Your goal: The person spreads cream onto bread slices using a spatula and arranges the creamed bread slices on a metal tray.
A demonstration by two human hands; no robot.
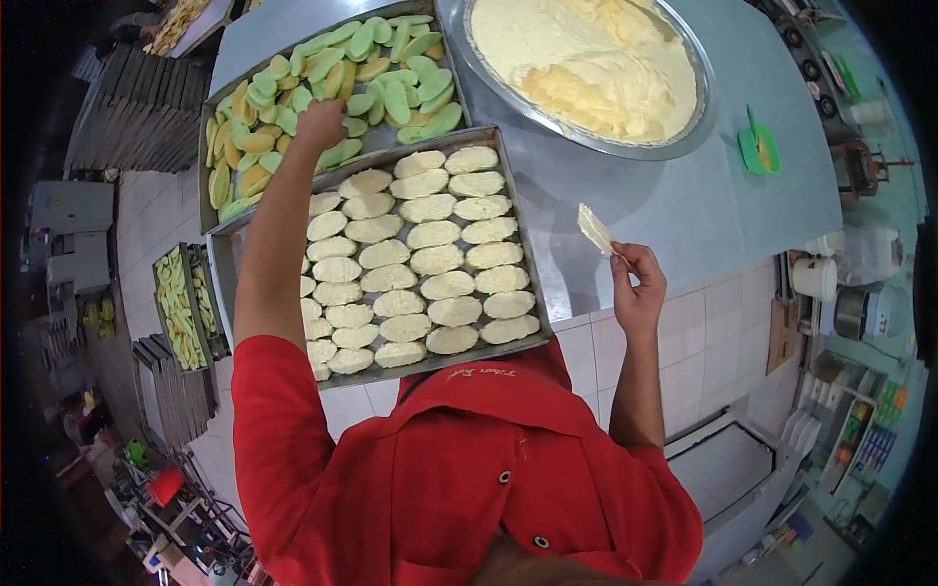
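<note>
The left hand (322, 125) rests among green-and-yellow biscuits (397, 101), its grip hidden; the right hand (640, 281), fingers curled, pinches a cream-smeared spreader (594, 230)!

One pale, cream-coated oval pastry piece (594, 230) is held tilted, nearly edge-on, nearside of the metal bowl (703, 105). Green and yellow pastry ovals (396, 101) lie loosely heaped, overlapping, left of the bowl.

We wear a red shirt (440, 498) with short sleeves (283, 410), dark-centred round buttons (504, 477) with pale rims down the front, and stitched seams. Small pale lettering (484, 372), too small to read, curves across the far edge. Our left hand (322, 124) and right hand (640, 285) are bare.
</note>
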